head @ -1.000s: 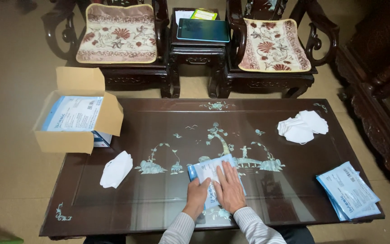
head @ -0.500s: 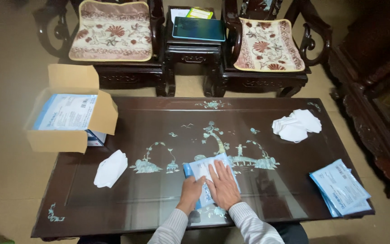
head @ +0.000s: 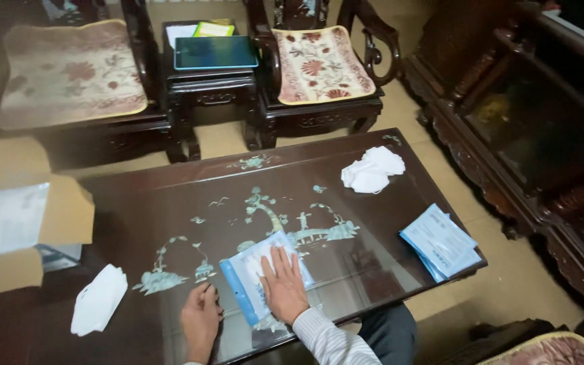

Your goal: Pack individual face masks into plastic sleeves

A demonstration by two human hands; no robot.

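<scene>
While right hand (head: 284,287) stays flat on packet (head: 265,274), my left hand (head: 201,318) has slid off leftward, fingers curled, empty on table (head: 170,203).

table (head: 170,203): dark glossy wood, pearly inlay | pouch (head: 251,260): shiny plastic film, white and blue | masks (head: 372,169): soft matt white fabric | box (head: 65,216): matt brown cardboard | cushion (head: 319,64): patterned cloth | sleeve (head: 326,338): striped cloth
</scene>
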